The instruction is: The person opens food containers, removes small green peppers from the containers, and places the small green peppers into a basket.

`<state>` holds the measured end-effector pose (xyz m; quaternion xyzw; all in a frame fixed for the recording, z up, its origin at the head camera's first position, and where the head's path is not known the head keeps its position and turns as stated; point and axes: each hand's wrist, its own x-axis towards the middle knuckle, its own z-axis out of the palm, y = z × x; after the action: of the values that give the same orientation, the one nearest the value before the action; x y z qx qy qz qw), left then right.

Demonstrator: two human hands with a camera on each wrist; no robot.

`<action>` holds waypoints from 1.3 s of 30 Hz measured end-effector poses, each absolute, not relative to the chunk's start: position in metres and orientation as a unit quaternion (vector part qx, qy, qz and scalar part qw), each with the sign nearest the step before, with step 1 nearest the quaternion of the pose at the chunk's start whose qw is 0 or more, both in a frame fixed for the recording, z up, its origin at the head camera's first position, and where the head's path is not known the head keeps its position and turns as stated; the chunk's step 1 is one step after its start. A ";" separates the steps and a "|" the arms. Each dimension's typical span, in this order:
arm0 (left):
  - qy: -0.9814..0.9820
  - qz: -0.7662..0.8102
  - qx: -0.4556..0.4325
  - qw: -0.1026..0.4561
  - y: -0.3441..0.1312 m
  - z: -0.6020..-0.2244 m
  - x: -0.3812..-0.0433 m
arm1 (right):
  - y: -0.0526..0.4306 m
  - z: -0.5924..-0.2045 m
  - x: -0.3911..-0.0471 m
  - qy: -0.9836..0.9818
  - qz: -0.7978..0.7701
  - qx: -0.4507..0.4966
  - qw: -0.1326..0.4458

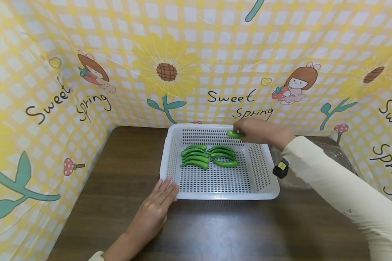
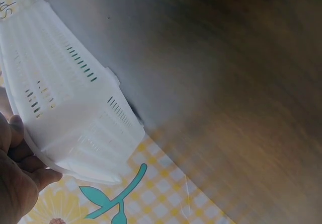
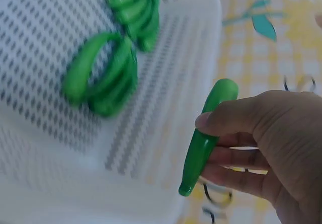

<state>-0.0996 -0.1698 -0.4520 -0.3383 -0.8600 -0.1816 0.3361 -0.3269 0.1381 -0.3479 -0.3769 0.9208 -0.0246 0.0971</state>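
Observation:
A white perforated plastic basket stands on the brown table, with several long, glossy green vegetables lying in two groups inside it. At its near left corner, my left hand holds the rim, as the left wrist view also shows. Over the basket's far rim, my right hand pinches one more long green vegetable between thumb and fingers. That piece is smooth and slightly curved, with one blunt end and a narrower end tipped by a small nub. It overlaps the rim in the head view.
To the right of the basket, a clear plastic tray lies partly hidden under my right forearm. A yellow checked cloth printed with flowers hangs behind and along both sides of the wooden table.

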 end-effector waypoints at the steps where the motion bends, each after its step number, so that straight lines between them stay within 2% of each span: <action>1: -0.861 -0.182 -0.338 0.335 -0.170 -0.452 -0.099 | 0.132 -0.351 -0.325 0.919 -0.019 -0.379 0.104; 9: -0.864 -0.183 -0.335 0.328 -0.171 -0.451 -0.099 | 0.095 -0.382 -0.314 0.895 0.010 -0.412 0.170; 16: -0.865 -0.190 -0.335 0.323 -0.170 -0.451 -0.099 | 0.081 -0.410 -0.302 0.871 0.046 -0.426 0.241; 29: -0.866 -0.190 -0.334 0.319 -0.170 -0.452 -0.101 | 0.077 -0.428 -0.300 0.887 0.026 -0.357 0.293; 35: -0.851 -0.201 -0.351 0.334 -0.175 -0.448 -0.106 | 0.084 -0.430 -0.303 0.892 -0.024 -0.358 0.276; 39: -0.840 -0.223 -0.357 0.342 -0.185 -0.441 -0.116 | 0.097 -0.418 -0.308 0.911 -0.043 -0.362 0.194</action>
<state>-0.1159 -0.1851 -0.4411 -0.3574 -0.8397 -0.2232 0.3425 -0.3083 0.0972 -0.4183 -0.3620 0.9107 -0.0431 0.1942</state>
